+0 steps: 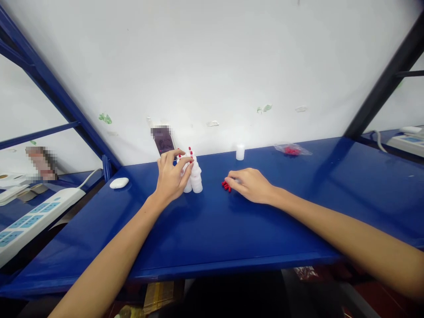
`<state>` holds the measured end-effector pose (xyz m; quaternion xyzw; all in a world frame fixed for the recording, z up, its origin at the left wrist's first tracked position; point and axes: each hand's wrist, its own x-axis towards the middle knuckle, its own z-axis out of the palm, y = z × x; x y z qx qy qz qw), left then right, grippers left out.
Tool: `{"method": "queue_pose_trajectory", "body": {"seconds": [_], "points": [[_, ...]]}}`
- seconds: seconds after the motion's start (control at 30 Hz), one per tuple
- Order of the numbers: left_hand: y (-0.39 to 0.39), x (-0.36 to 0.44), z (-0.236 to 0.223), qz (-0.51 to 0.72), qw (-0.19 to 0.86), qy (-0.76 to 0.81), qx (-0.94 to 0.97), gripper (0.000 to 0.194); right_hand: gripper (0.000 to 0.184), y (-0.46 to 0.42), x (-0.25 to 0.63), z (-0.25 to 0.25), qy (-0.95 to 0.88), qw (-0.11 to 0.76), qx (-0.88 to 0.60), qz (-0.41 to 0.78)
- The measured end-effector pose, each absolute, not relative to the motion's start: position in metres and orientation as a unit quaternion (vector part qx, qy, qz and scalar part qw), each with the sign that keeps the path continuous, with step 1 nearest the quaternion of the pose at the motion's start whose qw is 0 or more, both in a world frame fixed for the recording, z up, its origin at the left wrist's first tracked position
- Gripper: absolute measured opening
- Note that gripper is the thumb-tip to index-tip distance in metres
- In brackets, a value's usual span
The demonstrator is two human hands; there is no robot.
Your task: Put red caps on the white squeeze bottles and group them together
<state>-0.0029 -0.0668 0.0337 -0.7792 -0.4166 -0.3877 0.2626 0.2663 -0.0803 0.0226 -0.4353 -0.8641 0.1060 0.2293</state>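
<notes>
A cluster of small white bottles with red tips [195,176] stands on the blue table [232,238]. My left hand [170,176] rests against the cluster, fingers curled round one bottle and its red tip. My right hand [250,183] lies palm down to the right, fingertips pinched at a small pile of red caps [226,186]. What the right fingers hold, if anything, is hidden.
A phone [164,142] leans on the white wall behind the bottles. A lone white bottle [240,152] and a clear bag of red caps [292,150] sit at the back. A white oval case [119,182] lies left. Power strips [33,221] flank the table.
</notes>
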Motion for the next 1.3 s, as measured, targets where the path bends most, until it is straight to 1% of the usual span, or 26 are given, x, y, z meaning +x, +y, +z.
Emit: {"method": "queue_pose_trajectory", "body": {"seconds": [0.13,0.3,0.37,0.5,0.67,0.77,0.87,0.93,1.07,1.17,1.3], "points": [[-0.069,-0.002,0.035,-0.395,0.264,-0.415,-0.776,0.024,0.039,-0.074,0.27,0.023,-0.869,0.162,-0.461,0.074],[-0.087,0.007,0.037,-0.462,0.286,-0.323,-0.775,0.016,0.028,-0.074,0.276,0.026,-0.893,0.117,-0.43,0.059],[-0.101,0.02,0.036,-0.457,0.256,-0.279,-0.805,0.014,0.026,-0.077,0.278,0.029,-0.908,0.109,-0.398,0.067],[-0.121,0.049,0.029,-0.43,0.149,-0.244,-0.857,0.014,0.027,-0.08,0.279,0.034,-0.927,0.088,-0.359,0.055],[-0.12,0.059,0.017,-0.338,0.03,-0.27,-0.901,0.017,0.027,-0.078,0.28,0.032,-0.926,0.072,-0.369,0.041],[-0.115,0.057,0.01,-0.286,-0.015,-0.31,-0.907,0.018,0.024,-0.076,0.28,0.031,-0.923,0.088,-0.367,0.071],[-0.111,0.056,0.006,-0.274,-0.033,-0.343,-0.898,0.018,0.022,-0.077,0.278,0.031,-0.913,0.136,-0.36,0.135],[-0.11,0.056,0.005,-0.27,-0.035,-0.357,-0.894,0.018,0.021,-0.078,0.277,0.033,-0.909,0.148,-0.362,0.145],[-0.109,0.056,0.005,-0.251,-0.036,-0.368,-0.894,0.016,0.025,-0.081,0.282,0.041,-0.916,0.095,-0.377,0.095],[-0.109,0.056,0.005,-0.237,-0.042,-0.36,-0.901,0.015,0.028,-0.083,0.288,0.045,-0.923,0.067,-0.367,0.091],[-0.109,0.056,0.006,-0.231,-0.056,-0.358,-0.903,0.014,0.022,-0.084,0.287,0.043,-0.928,0.058,-0.353,0.104]]}}
